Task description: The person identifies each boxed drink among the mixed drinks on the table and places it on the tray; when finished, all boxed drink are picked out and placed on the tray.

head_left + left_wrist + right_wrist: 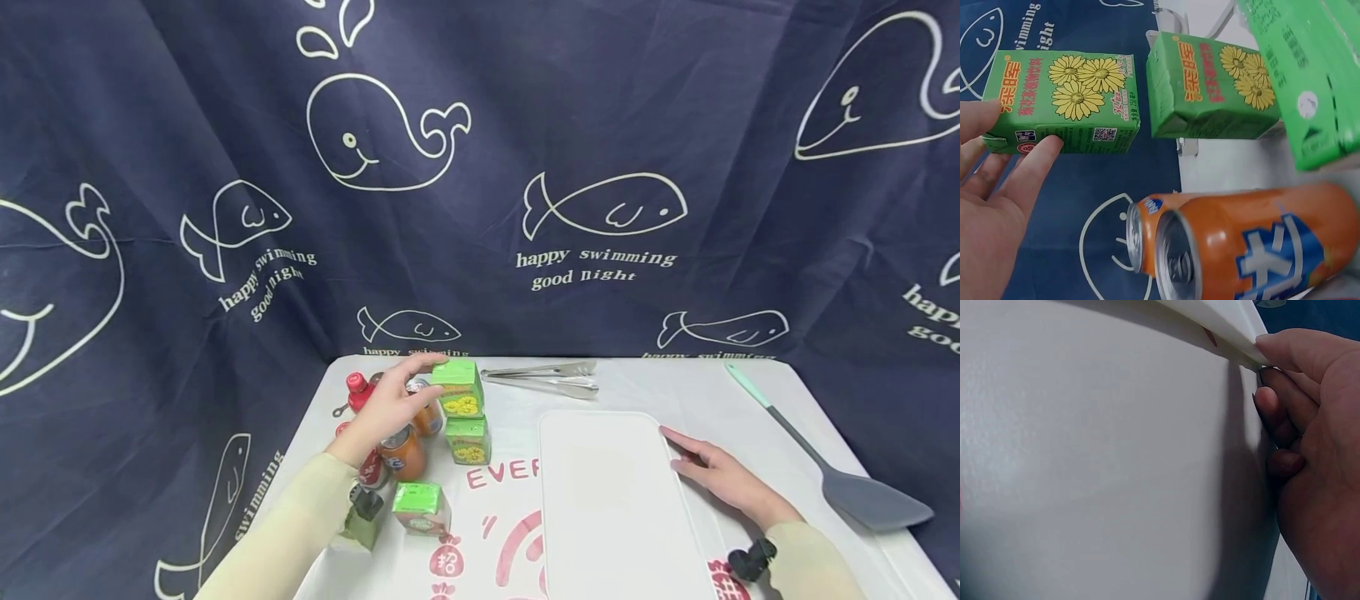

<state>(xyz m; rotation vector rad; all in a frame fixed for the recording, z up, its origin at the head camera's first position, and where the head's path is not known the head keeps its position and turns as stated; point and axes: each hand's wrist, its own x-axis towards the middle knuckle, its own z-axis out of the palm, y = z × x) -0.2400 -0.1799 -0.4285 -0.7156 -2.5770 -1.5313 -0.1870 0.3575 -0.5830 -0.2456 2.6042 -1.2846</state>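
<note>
My left hand [397,404] pinches a green chrysanthemum tea carton [459,387] at one end between thumb and fingers. In the left wrist view the yellow flowers on that carton [1085,100] face the camera. A second matching carton [468,442] stands just nearer, beside orange soda cans [405,454] partly behind my left arm. On the other side, my right hand [723,475] holds the right edge of a white rectangular tray [615,500]. The right wrist view shows the thumb on the tray's rim [1235,331] and the other fingers curled beneath it.
Metal tongs [543,377] lie at the back. A grey spatula [862,496] with a mint handle lies along the right side. Nearer left are a green-topped carton [422,508] and another carton [357,533] under my sleeve. A red bottle [359,390] stands back left.
</note>
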